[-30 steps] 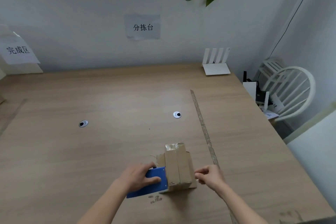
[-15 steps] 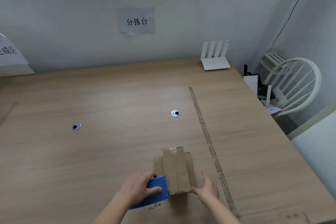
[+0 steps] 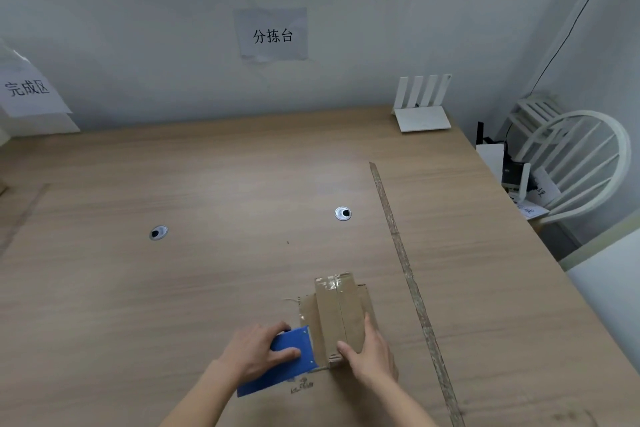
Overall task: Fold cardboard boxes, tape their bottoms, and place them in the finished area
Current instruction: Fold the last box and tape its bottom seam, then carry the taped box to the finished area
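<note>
A small brown cardboard box (image 3: pixel 337 315) stands on the wooden table (image 3: pixel 207 270) near its front edge, bottom up, with a strip of clear tape along the seam and over the far end. My left hand (image 3: pixel 258 352) grips a blue tape dispenser (image 3: pixel 287 354) that lies against the box's left near corner. My right hand (image 3: pixel 369 352) lies on the box's right near side, fingers straight along the top and thumb on the near face.
A sign for the finished area (image 3: pixel 27 88) hangs on the wall at far left. A tape strip (image 3: pixel 405 267) runs down the table right of the box. Two cable grommets (image 3: pixel 343 213) sit mid-table. A white router (image 3: pixel 422 106) stands at the back right, a white chair (image 3: pixel 575 163) beyond the table.
My right hand has moved from pinching beside the box onto the box's right near side, fingers flat. The left hand with the dispenser has stayed at the box's left corner.
</note>
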Tool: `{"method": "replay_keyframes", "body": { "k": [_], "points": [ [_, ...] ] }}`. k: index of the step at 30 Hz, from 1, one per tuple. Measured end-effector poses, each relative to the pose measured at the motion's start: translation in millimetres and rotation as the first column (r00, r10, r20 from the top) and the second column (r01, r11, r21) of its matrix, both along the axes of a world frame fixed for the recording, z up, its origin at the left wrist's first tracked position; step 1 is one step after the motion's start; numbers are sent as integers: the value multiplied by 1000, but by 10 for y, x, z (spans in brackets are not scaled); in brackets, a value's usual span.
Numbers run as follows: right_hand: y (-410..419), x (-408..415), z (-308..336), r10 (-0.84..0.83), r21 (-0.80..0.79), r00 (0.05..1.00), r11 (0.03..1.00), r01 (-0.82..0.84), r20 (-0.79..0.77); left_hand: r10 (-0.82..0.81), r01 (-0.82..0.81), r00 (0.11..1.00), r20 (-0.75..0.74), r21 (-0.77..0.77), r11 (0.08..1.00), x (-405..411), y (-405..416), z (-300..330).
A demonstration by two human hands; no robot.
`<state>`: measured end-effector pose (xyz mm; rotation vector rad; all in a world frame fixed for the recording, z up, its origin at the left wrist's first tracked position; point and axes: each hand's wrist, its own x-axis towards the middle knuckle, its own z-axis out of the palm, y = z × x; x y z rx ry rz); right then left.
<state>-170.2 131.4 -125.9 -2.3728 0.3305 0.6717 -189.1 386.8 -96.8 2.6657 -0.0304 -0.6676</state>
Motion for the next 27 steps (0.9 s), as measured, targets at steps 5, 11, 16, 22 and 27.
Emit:
{"method": "replay_keyframes", "body": {
  "k": [5, 11, 16, 22, 27],
  "points": [
    [-13, 38, 49, 39, -4, 999, 999, -39, -10, -44, 42, 999, 14, 80, 996, -24, -39, -25],
    [42, -15, 68, 44, -31, 999, 999, -43, 20, -112, 84, 990, 91, 263, 961, 41, -320, -157],
    [-31, 7, 39, 57, -6, 998, 998, -57, -1, -46, 5, 993, 107, 348, 938, 62, -430, -407],
    [146, 3, 57, 125, -112, 992, 986, -125, 0, 58, -97, 991, 121, 351, 931, -62, -231, -540],
    [349, -50, 53, 73, -256, 995, 965, -54, 64, 125, -145, 989, 76, 388, 910, -219, -103, -686]
  ]
}}
